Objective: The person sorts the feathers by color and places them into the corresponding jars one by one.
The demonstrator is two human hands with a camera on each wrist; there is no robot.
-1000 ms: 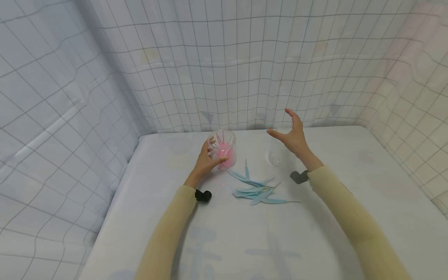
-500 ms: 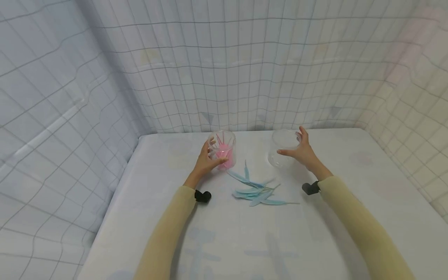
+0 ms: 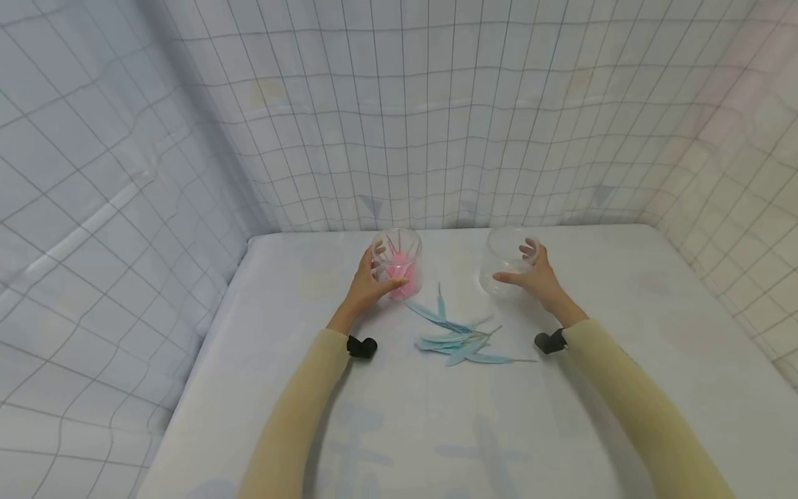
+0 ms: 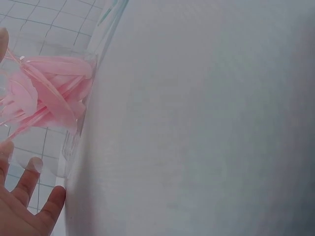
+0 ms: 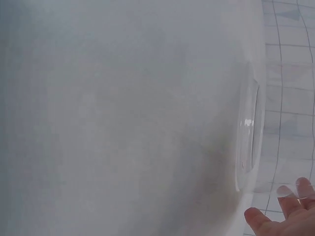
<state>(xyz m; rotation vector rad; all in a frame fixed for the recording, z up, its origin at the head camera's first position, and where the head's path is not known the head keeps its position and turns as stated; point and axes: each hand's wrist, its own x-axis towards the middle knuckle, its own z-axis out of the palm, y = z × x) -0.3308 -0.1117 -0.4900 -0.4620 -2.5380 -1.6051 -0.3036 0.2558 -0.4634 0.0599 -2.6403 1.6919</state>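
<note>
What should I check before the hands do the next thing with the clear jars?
1. Left grip around the left jar: ok, thumb in front, fingers behind.
2. Right grip around the right jar: ok, thumb in front, fingers behind.
3. Both jars upright: ok.
4. Pink feathers inside the left jar: ok.
5. Blue feathers gathered up: not ok, they lie loose on the table.
6. Hold firm enough to lift: cannot tell, pictures don't show squeeze.

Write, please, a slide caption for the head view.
Left hand holds a clear jar of pink feathers, right hand an empty jar; blue feathers lie in front.
</note>
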